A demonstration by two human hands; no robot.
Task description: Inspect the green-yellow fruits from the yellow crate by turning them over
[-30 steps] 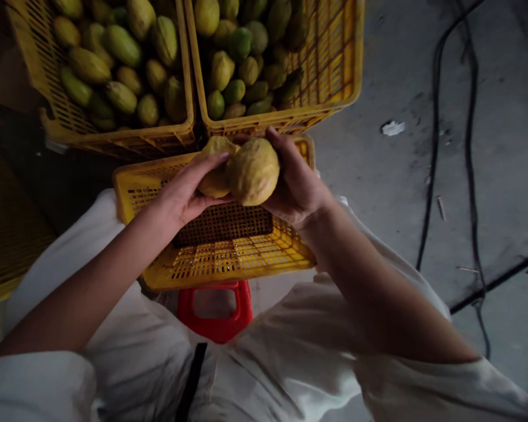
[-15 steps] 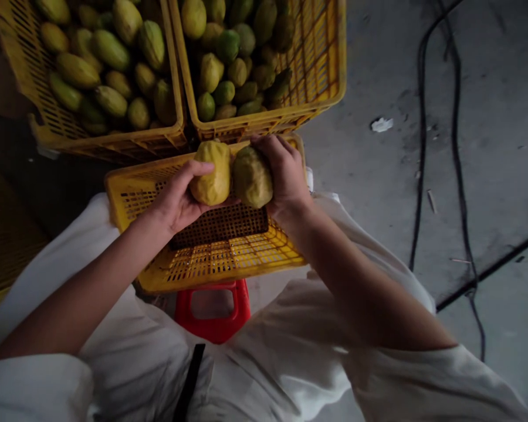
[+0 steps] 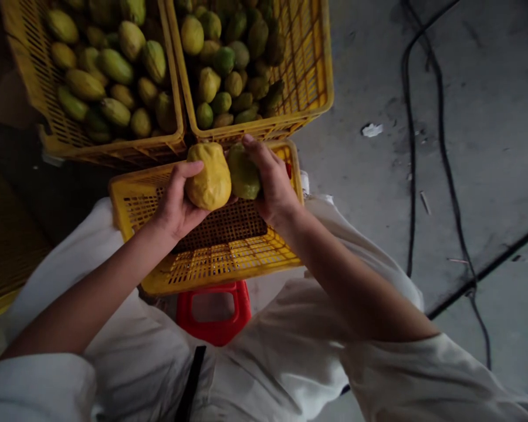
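My left hand (image 3: 176, 199) grips a yellow ribbed fruit (image 3: 207, 176) from its left side. Right beside it, my right hand (image 3: 270, 181) holds a greener fruit (image 3: 243, 173); the two fruits touch or nearly touch. Both are held above an empty yellow slatted crate (image 3: 220, 258) that rests between my knees on a red stool (image 3: 215, 310).
Two yellow crates (image 3: 114, 149) (image 3: 317, 88) heaped with several green and yellow fruits stand just beyond the empty one. Another yellow crate (image 3: 4, 246) lies at the left edge. Black cables (image 3: 411, 176) run over the grey concrete floor on the right, near a white scrap (image 3: 372, 129).
The two fruits have turned in my hands and now sit side by side, the yellow one fully showing on the left. My hands shifted slightly left and away from me.
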